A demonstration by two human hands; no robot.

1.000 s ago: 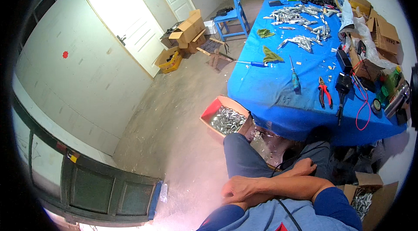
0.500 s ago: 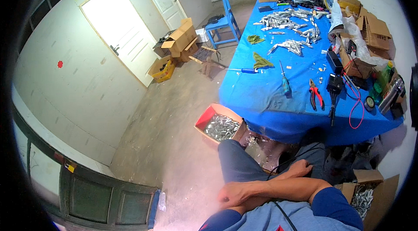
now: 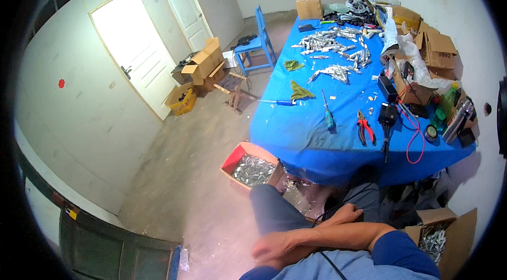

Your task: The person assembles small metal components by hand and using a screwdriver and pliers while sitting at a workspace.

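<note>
My forearms are crossed low over my lap, the right one lying on top. Past its far side comes my left hand (image 3: 344, 214), resting by my right thigh with fingers curled in; I make out nothing in it. A thin black cable passes close beside it. My right hand (image 3: 270, 250) lies over at the left, against my left arm, its fingers smeared and hard to read. Beyond my knees, on a blue-covered table (image 3: 306, 137), lie red-handled pliers (image 3: 365, 128), a teal-handled screwdriver (image 3: 329, 117) and a blue-handled screwdriver (image 3: 285, 102).
A box of small metal pieces (image 3: 224, 170) sits on the floor left of my knees; another carton (image 3: 459, 243) stands at my right. Silvery parts (image 3: 330, 42), green cloths (image 3: 301, 91), black adapters (image 3: 388, 114) and a metal flask (image 3: 458, 121) crowd the table. A blue chair (image 3: 259, 45) stands beyond.
My view has tilted up and turned slightly right, so the table and room sit lower and further left. Both arms stay crossed; nothing on the table has moved.
</note>
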